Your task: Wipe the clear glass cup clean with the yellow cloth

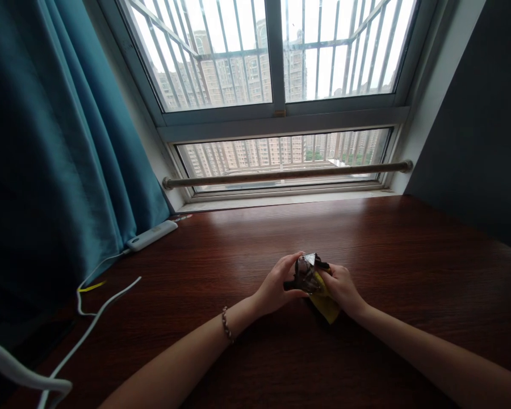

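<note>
Holding one crinkled foil snack wrapper [307,272] just above the counter [409,272], mid-front | left hand [276,287] fingers pinch its dark top edge, right hand [343,287] fingers grip the yellow lower part, likely to steady it from both sides | count: 1 wrapper, 1 bracelet [226,324], 1 white power strip [151,235], 2 white cables [111,298].

Head camera, worn | looks forward and down across the dark wooden desk [409,272] toward its far edge and the barred window [276,85] | close above the near edge | wide view, curtain [55,142] at left | single view
</note>
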`<move>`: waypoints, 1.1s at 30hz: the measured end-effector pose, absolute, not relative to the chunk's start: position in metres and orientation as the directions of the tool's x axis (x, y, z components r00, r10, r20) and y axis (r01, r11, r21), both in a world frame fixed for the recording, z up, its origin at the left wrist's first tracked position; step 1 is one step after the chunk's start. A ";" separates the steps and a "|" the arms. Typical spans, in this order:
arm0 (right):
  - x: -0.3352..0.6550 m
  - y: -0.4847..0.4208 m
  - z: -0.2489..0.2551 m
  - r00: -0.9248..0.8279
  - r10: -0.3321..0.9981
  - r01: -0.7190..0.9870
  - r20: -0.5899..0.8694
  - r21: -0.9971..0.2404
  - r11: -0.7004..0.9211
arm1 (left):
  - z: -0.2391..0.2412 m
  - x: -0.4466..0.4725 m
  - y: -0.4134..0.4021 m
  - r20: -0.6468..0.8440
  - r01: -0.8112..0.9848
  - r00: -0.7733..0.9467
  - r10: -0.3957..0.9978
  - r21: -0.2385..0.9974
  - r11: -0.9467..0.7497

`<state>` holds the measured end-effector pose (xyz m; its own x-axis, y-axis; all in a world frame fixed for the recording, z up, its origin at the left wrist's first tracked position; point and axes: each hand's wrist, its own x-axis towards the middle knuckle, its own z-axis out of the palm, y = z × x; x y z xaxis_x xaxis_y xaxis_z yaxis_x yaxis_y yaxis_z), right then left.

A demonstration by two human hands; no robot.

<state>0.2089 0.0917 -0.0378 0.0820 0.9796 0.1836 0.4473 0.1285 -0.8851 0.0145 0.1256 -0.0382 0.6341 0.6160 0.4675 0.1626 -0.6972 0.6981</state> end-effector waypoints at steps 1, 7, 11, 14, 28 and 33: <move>0.209 0.092 -0.038 0.080 0.981 0.442 0.178 -0.888 0.125 | -0.038 0.014 0.127 0.461 0.157 0.636 0.619 0.709 -0.688; 0.211 0.091 -0.034 0.016 0.990 0.395 0.142 -0.910 0.124 | -0.037 0.009 0.133 0.419 0.115 0.679 0.602 0.750 -0.652; 0.211 0.092 -0.033 -0.014 0.992 0.382 0.123 -0.917 0.119 | -0.034 0.009 0.133 0.389 0.136 0.710 0.587 0.742 -0.656; 0.211 0.093 -0.033 -0.018 0.993 0.382 0.116 -0.917 0.114 | -0.032 0.009 0.132 0.380 0.169 0.734 0.563 0.701 -0.693; 0.206 0.088 -0.032 0.057 0.981 0.429 0.187 -0.891 0.145 | -0.048 0.015 0.122 0.616 0.246 0.624 0.480 0.428 -0.870; 0.206 0.082 -0.029 0.030 0.973 0.453 0.227 -0.871 0.189 | -0.051 0.016 0.125 0.663 0.222 0.578 0.476 0.434 -0.873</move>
<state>0.2059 0.0824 -0.0295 0.0300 0.9735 0.2267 0.4535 0.1889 -0.8710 0.0156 0.1252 -0.0513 0.5781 0.4761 0.6626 0.2217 -0.8732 0.4339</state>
